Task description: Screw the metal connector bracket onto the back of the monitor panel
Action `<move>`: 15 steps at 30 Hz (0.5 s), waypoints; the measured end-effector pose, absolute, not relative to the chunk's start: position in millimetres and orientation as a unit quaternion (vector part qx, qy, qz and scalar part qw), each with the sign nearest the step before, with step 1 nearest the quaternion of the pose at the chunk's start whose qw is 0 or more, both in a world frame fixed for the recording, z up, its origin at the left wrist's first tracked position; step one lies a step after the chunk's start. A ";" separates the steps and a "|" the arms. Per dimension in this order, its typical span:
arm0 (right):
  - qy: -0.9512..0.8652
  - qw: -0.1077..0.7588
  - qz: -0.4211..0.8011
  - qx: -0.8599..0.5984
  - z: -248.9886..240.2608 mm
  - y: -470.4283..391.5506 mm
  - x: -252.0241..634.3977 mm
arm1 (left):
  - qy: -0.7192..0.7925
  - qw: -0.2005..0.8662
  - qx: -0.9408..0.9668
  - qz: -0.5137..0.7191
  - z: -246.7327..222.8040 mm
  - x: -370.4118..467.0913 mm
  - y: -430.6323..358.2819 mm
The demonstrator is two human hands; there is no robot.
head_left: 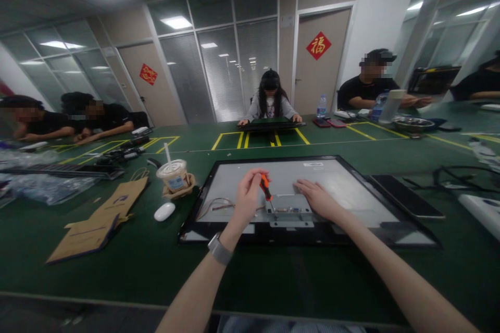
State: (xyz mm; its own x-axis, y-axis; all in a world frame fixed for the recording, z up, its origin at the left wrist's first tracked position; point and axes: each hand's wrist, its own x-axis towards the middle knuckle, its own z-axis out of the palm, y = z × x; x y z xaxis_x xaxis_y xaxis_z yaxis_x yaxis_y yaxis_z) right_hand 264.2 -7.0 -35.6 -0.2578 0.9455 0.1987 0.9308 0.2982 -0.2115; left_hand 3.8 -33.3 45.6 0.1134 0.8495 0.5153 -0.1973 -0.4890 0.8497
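A flat display panel (pixel 226 177) with a black frame lies back side up in front of me. My left hand (pixel 250 192) is closed on an orange and black screwdriver (pixel 265 186), whose shaft points down at the left part of a metal bracket (pixel 291 203) with connector ports. My right hand (pixel 318 197) rests flat, fingers spread, on the panel and the bracket's right edge, holding nothing. Thin wires (pixel 214 207) run from the bracket's left side across the panel.
Left of the panel are a white mouse (pixel 164 212), a drink cup (pixel 172 174) and a brown paper bag (pixel 97 218). A dark flat device (pixel 406 196) and cables (pixel 464 174) lie at the right. Several people sit around the green table (pixel 156 276).
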 end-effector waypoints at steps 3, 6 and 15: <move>-0.795 0.134 0.027 -0.591 -33.5 -7.6 264.4 | 0.262 0.441 0.595 0.619 45.5 4.9 -32.3; -0.798 0.127 0.025 -0.589 -32.5 -8.4 264.4 | 0.278 0.401 0.611 0.623 50.7 5.1 -35.3; -0.796 0.133 0.024 -0.590 -33.7 -6.7 264.4 | 0.262 0.464 0.594 0.603 47.8 4.5 -33.9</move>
State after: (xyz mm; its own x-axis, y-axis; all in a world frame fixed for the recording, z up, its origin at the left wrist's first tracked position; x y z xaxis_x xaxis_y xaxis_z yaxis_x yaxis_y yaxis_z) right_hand 264.4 -6.7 -33.7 -0.2690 0.9457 0.1824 0.9328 0.3030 -0.1950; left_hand 4.5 -33.9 47.8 0.1362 0.8700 0.4738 -0.2484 -0.4330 0.8665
